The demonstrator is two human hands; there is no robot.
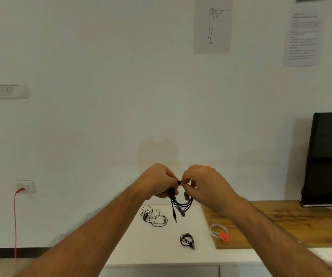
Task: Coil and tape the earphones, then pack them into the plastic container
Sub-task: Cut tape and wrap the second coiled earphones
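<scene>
Pinching the coil (181,204) between the left hand (159,181) and right hand (203,183) keeps its loops gathered, probably for taping, while the plug (174,215) dangles.

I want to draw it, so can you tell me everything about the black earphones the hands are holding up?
The black earphones are a thin, rubbery-looking cable gathered into a few hanging loops above the white table, not touching it. The left hand grips the top of the bundle, and the right hand pinches it right beside. The loops sag down between the hands. A straight metal plug dangles lowest, and a small grey earbud shows near the right hand. No tape is visible on it.
</scene>
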